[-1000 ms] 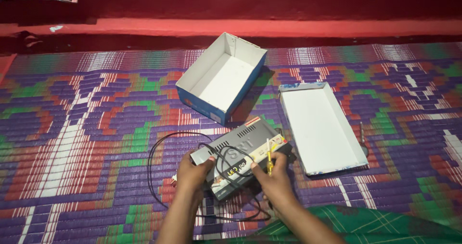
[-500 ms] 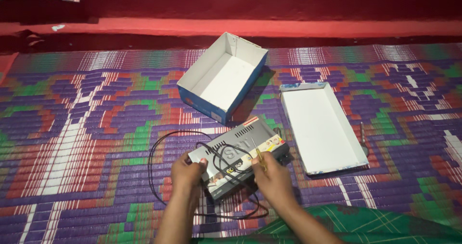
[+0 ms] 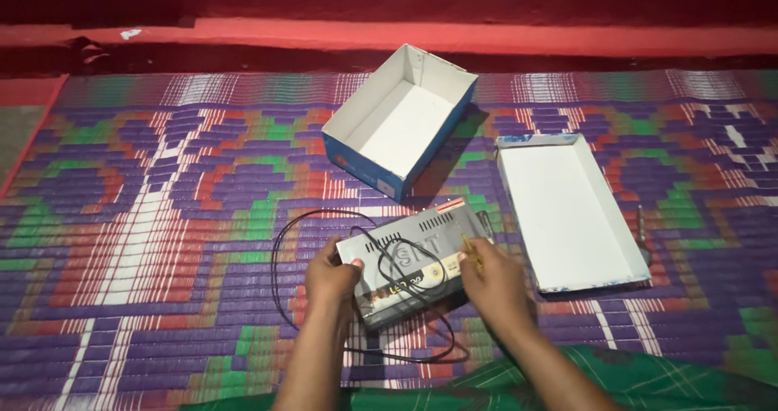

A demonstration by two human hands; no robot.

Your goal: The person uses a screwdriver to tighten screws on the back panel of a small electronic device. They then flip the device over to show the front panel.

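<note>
The left hand (image 3: 331, 275) clasps the near-left end of a grey metal electronics box (image 3: 412, 261) lying on the purple woven mat (image 3: 162, 216); the right hand (image 3: 494, 283) grips its right end, pinching a thin yellow stick (image 3: 471, 251) too

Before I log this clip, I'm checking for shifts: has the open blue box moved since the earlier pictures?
No. The open blue box keeps its place on the mat, beside the white lid.

Both forearms reach forward, left hand (image 3: 331, 277) and right hand (image 3: 496, 284) curled, fingers bent.
</note>
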